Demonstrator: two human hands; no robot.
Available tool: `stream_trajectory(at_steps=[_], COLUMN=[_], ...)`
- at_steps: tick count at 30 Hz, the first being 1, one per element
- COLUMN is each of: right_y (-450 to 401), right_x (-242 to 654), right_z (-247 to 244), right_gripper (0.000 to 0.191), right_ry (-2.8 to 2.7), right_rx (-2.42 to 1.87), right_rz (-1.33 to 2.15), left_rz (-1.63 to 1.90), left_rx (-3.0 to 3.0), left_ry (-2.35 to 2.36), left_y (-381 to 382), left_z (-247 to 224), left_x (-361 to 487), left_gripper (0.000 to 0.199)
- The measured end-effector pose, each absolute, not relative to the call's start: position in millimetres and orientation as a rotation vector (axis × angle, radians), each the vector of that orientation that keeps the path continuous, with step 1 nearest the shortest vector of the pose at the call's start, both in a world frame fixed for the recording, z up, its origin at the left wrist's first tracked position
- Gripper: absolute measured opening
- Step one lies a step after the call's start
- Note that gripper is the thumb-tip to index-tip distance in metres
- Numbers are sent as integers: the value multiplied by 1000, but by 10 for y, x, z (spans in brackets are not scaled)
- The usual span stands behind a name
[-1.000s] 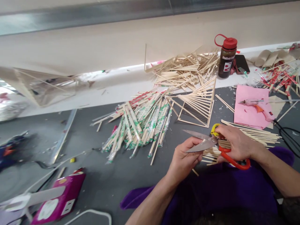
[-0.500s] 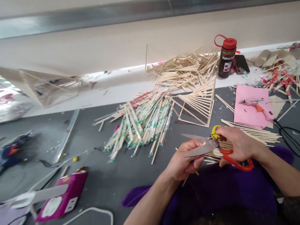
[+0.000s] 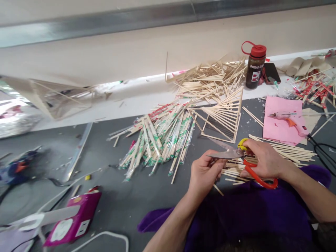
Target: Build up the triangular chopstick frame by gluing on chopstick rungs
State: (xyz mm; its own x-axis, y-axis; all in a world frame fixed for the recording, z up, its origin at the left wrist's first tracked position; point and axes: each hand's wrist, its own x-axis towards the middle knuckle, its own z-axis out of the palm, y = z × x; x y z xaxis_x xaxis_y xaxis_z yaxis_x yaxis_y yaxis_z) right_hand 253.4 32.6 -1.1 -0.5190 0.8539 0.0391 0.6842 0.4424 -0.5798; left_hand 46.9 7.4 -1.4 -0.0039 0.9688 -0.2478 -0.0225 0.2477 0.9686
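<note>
My right hand [image 3: 266, 159] is wrapped round the handles of a pair of scissors [image 3: 228, 154], one loop yellow and the other orange-red. The blades stand apart and point left, over the fingertips of my left hand [image 3: 203, 173]. My left hand is closed in a pinch on a thin wooden chopstick, mostly hidden by the fingers and the lower blade. Loose chopsticks [image 3: 285, 148] lie under and behind my right hand. Just beyond the blades stands a frame of joined chopsticks [image 3: 223, 117], with a fanned row of sticks along one side.
Wrapped chopsticks [image 3: 157, 140] lie left of the frame, with a heap of bare ones [image 3: 210, 78] behind. A bottle [image 3: 254, 68] stands at the back. On pink paper [image 3: 273, 131] rests a glue gun [image 3: 296, 122]. A magenta box [image 3: 76, 217] and cables lie at left.
The scissors and my right hand have shifted slightly left and up, and the blades have come closer together. My left hand has turned a little, its fingers pinched more tightly.
</note>
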Motion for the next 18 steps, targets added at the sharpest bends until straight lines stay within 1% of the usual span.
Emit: stream_trajectory(at_steps=[3, 9, 14, 18], right_y=[319, 319, 330, 330], right_x=[2520, 2522, 2548, 2559], right_z=[-27, -76, -62, -50], right_gripper=[51, 61, 59, 58], right_ry=[-2369, -2353, -2378, -2370], right_rx=[-1274, -1151, -1151, -1122], right_rz=[722, 667, 730, 769], left_rz=[1073, 1048, 939, 895], left_rx=[1183, 1379, 1178, 981], left_ry=[1375, 1379, 1273, 1155], left_y=[54, 26, 35, 38], left_z=[7, 20, -44, -42], left_x=[475, 468, 447, 469], left_gripper=[16, 22, 21, 30])
